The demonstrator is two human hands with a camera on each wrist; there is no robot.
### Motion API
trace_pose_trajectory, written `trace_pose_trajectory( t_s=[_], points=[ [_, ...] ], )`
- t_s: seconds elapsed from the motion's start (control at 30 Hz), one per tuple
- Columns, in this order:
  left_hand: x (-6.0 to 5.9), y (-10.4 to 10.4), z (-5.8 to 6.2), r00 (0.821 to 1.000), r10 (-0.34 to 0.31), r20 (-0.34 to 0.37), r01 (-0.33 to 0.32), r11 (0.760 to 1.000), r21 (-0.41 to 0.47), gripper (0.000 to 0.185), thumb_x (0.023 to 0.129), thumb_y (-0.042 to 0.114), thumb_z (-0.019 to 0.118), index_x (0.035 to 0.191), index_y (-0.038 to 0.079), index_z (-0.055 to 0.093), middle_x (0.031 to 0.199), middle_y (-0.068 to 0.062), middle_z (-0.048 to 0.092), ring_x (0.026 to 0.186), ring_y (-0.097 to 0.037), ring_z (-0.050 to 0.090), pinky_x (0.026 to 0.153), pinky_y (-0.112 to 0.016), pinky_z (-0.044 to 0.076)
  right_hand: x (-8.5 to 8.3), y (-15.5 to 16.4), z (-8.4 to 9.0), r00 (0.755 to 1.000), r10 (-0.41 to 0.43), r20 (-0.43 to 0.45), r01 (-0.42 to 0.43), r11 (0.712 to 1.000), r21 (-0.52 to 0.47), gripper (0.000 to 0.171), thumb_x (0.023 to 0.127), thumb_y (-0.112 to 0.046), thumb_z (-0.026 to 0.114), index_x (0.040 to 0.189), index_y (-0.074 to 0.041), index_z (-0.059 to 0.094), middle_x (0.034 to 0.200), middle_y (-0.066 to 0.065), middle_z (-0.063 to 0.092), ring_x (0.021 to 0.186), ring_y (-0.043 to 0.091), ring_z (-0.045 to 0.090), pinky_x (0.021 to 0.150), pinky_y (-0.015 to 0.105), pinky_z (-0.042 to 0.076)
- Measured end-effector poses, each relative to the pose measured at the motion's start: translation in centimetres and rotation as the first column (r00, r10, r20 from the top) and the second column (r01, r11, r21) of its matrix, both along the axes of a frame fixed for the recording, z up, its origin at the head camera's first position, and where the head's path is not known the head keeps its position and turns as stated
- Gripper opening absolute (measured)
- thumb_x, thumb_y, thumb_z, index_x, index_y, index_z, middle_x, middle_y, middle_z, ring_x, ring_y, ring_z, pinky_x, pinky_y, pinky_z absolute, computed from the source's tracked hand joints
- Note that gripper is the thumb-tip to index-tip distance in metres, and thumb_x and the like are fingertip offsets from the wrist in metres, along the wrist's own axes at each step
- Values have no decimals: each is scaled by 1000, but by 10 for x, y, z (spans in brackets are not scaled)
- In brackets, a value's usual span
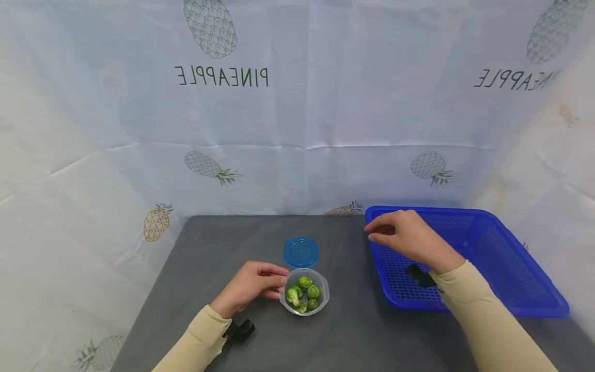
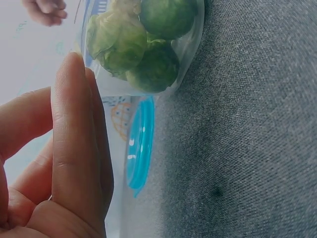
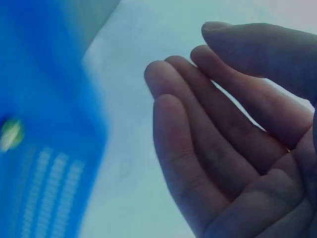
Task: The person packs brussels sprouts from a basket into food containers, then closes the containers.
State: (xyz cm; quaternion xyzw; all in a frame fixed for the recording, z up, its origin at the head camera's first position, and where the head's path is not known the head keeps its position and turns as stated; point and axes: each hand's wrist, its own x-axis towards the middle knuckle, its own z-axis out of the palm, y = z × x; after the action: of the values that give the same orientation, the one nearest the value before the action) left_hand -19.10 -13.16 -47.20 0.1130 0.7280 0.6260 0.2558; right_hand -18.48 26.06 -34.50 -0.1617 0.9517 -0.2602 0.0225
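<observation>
Pineapple-print sheets wrap around a grey table [image 1: 353, 330], and on the left side the left hand [image 1: 248, 289] has its fingers curled against the wall of a little clear plastic tub [image 1: 304, 292] full of brussels sprouts [image 1: 305, 282], with its blue lid [image 1: 300, 252] lying just behind it. That tub looks light and kinda flimsy with smooth, slippery sides, so I'd grab it around the rim or cup it low rather than squeeze. Over on the right, the right hand [image 1: 409, 238] hovers over the near-left corner of a blue basket [image 1: 506, 258], fingers relaxed and holding nothing.
</observation>
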Motion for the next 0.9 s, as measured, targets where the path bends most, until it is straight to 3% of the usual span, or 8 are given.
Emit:
trace_pose_trajectory(
  t_s=[0.2,0.4,0.6,0.9],
  points=[
    [1,-5,-2,1000,5,13,-5,1000,1,40,101,20,78,134,-3,74,115,-16,80,92,-16,78,85,-36,71,-34,40,-23,994,-29,110,31,999,-21,27,106,-25,73,129,-13,80,123,5,81,112,27,76,97,55,64],
    [2,-6,-5,1000,4,12,-4,1000,12,40,102,20,78,134,-4,74,115,-16,80,92,-16,78,85,-36,71,-60,55,-52,983,-37,181,39,999,-6,27,106,-21,71,130,-10,79,128,12,79,117,33,75,101,58,62],
    [2,-4,-5,1000,7,13,-7,1000,12,39,101,20,79,133,-3,75,113,-18,80,91,-16,79,84,-36,71,-71,60,-67,978,-46,204,45,999,9,28,105,-16,72,130,-7,78,128,15,79,116,34,76,101,58,63],
    [1,-2,1,1000,-7,1,7,1000,5,41,101,21,79,134,-3,74,114,-16,80,92,-16,77,85,-37,71,-74,64,-76,977,-50,209,39,998,56,27,103,-13,73,127,-5,80,127,18,78,119,41,73,99,58,63]
  ],
)
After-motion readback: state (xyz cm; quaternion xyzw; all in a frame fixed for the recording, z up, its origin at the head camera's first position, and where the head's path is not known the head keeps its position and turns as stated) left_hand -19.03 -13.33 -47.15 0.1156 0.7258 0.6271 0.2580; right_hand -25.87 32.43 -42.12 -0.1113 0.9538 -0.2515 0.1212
